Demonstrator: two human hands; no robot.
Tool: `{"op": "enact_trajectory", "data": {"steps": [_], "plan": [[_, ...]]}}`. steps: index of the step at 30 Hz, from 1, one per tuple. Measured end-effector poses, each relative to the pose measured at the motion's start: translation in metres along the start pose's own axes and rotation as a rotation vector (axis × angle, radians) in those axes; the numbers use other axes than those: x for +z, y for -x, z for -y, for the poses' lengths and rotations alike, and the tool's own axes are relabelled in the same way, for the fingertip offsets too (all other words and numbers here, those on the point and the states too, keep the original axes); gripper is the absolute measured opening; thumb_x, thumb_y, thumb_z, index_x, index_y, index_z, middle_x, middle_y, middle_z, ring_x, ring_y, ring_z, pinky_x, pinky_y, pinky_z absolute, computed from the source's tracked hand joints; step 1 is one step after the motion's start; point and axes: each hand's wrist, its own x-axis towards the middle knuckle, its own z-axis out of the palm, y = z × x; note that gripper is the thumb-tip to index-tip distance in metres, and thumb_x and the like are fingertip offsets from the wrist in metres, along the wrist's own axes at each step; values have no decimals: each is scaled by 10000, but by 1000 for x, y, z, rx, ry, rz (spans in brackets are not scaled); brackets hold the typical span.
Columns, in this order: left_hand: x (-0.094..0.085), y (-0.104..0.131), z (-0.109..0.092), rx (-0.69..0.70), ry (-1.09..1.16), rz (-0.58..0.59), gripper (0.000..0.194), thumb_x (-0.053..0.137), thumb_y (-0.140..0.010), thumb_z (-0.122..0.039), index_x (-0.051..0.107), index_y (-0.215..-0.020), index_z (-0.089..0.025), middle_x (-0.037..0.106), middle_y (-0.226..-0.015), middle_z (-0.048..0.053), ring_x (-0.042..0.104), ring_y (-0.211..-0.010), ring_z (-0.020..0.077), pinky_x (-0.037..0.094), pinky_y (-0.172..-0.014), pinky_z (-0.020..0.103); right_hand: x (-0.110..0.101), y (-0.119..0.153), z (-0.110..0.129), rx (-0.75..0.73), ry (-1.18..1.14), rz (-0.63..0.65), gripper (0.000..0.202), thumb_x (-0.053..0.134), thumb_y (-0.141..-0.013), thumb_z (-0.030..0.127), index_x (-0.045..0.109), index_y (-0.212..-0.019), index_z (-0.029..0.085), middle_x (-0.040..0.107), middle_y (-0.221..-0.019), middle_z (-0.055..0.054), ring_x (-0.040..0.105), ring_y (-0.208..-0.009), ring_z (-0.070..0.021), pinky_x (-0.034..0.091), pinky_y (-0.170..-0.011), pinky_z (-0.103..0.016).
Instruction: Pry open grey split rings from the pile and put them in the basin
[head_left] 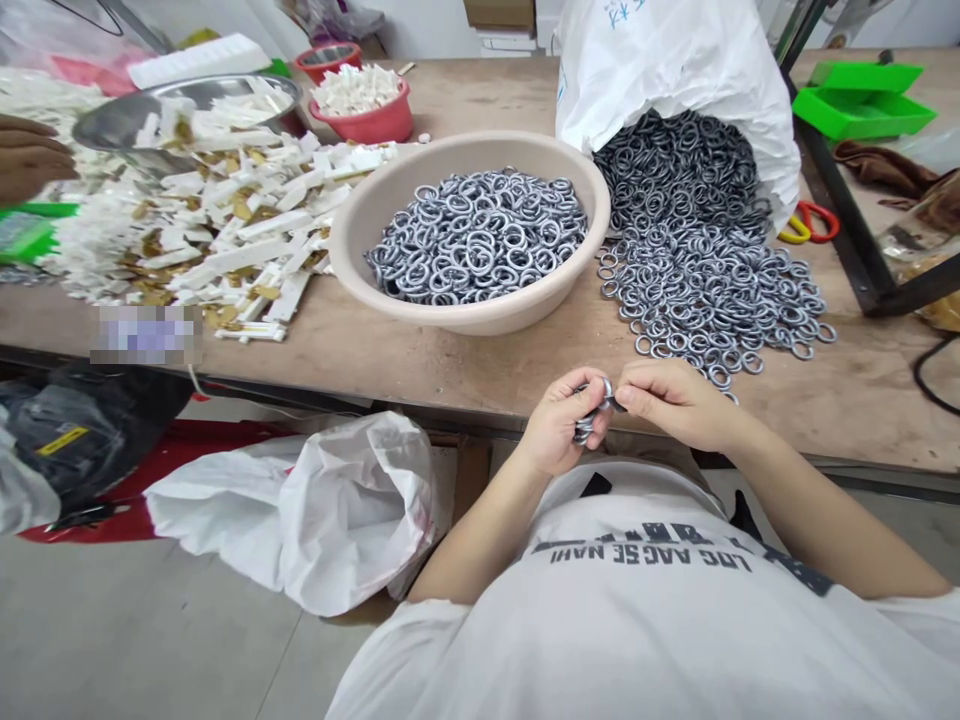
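Head view, shiny grey rings (584, 430), round, in left hand (556, 426)

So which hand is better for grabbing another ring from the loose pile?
Probably the right hand: it's nearer the loose silvery-grey rings on the brown table, while the left hand already holds several rings.

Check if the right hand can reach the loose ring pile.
Probably yes: the right hand sits near the loose ring pile, nothing visible between them, though it looks occupied beside the left hand.
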Motion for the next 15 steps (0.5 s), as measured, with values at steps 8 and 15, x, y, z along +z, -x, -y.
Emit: {"op": "enact_trajectory", "data": {"steps": [8,15], "plan": [[1,2,-8,34,12,-52,357,689,-833,-432,467,-810,-153,466,-577,-8,402,-408,75,304,-371,146,-17,-20,-51,453,532,-249,434,373,-1028,499,590,-852,166,645,-876,-59,574,-804,-194,308,-663,-310],[-8,-4,-14,78,6,-160,321,644,-838,-436,558,-904,-134,579,-711,37,491,-437,108,321,-368,173,-13,-48,-60,525,1034,-72,265,534,-964,342,652,-1059,125,662,-1040,-131,647,-867,-300,326,-616,-340]]}}
